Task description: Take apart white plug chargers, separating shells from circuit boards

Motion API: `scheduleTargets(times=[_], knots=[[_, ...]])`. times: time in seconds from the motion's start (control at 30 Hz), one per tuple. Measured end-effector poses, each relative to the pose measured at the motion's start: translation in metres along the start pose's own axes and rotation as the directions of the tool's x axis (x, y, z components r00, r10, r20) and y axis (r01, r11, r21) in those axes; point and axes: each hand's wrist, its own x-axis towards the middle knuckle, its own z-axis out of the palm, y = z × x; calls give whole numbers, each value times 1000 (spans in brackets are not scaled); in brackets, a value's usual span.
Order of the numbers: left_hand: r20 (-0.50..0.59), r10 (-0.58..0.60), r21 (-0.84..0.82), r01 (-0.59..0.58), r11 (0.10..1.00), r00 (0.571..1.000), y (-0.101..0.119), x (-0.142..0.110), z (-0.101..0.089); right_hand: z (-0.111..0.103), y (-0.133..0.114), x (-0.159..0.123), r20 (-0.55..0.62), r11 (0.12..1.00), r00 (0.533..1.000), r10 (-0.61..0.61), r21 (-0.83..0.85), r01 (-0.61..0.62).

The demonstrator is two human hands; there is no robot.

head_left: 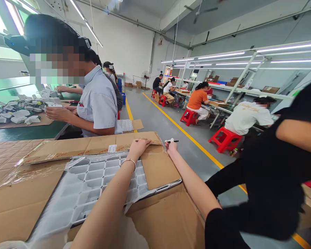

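Note:
A large cardboard box (162, 169) lies open before me, its flaps spread. Inside sits a white divided tray (95, 174) with many rectangular compartments, partly under translucent film (59, 197). My left hand (138, 148), a bracelet on its wrist, reaches over the tray. Its fingers are closed over the edge of the raised far flap (90, 145), which bears a small white label (112, 148). Beyond the box's right corner, my right hand (172, 148) is closed around a marker pen (175, 141) with a black end pointing right. Its fingers are partly hidden.
At left a co-worker (98, 100) handles a white part beside a green bench heaped with white pieces (18, 112). A person in black (269, 180) stands close at right. Red stools (224, 138) and seated people line the far benches, past a yellow floor line (194, 141).

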Motion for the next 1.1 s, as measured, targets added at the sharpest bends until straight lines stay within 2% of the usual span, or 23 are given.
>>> scheduleTargets(times=[0.2,0.37,0.53,0.67,0.77,0.83,0.9,1.0,1.1], knots=[[3,-32,-14,32,999,999,2,0,-1,1,0,-1,-30,994,996,88,-63,-90],[10,-58,-36,58,998,998,2,1,0,2,2,-1,-39,987,997,64,-145,-69],[47,-88,-48,90,995,995,4,4,-4,2,2,-6,-67,958,997,-38,-285,18],[127,-126,-73,136,988,984,14,5,-21,-8,-13,-18,-77,869,964,-254,-456,193],[172,-136,-117,157,981,976,23,-8,-36,-17,-27,-32,54,707,897,-439,-596,382],[143,-145,-150,166,975,979,27,-25,-46,-19,-31,-41,239,553,830,-504,-649,522],[69,-153,-192,163,968,986,30,-49,-62,-17,-29,-49,445,386,736,-511,-646,659],[-105,-170,-262,138,955,980,37,-99,-109,-14,-21,-57,675,161,566,-474,-566,809],[-341,-174,-313,63,948,924,56,-175,-179,-11,-20,-57,795,-9,429,-430,-479,878]])
